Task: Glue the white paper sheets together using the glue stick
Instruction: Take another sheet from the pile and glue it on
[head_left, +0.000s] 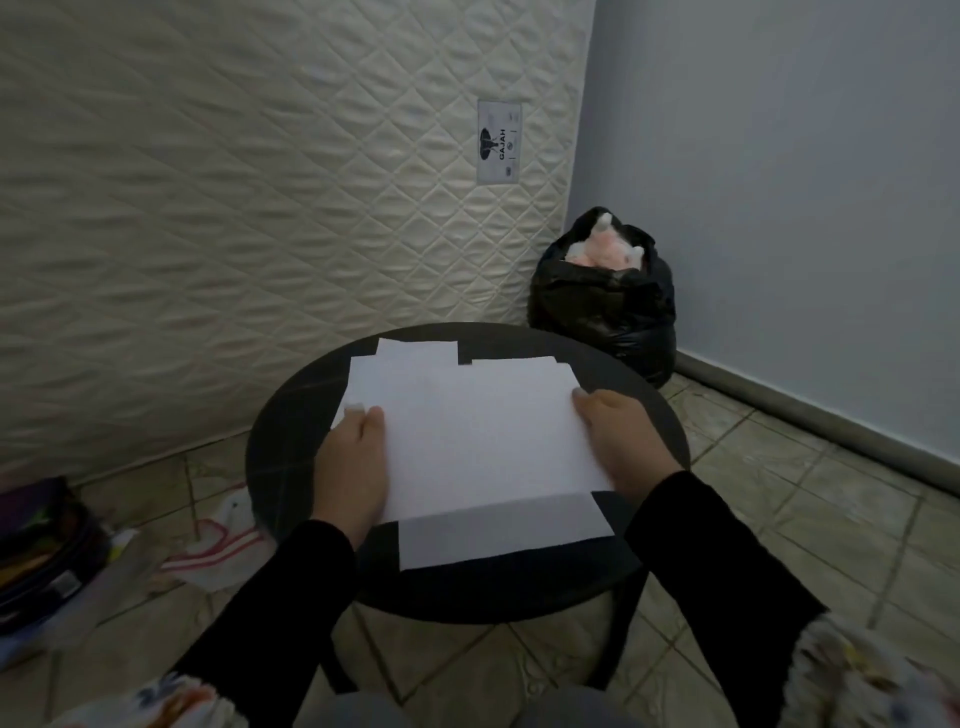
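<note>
So, both hands on the paper stack at the little round table.

Left hand (356, 462) and right hand (621, 441) each pinch a side edge of the top white sheet (483, 441), fingers curled closed around it, over more white sheets (498, 535) spread on the black table (291, 452). Can't spot the glue stick anywhere.

The top white sheet (483, 441) hides most of the sheets under it and both palms, while the colourful heap (36, 561) at left is blurred and cropped.
</note>
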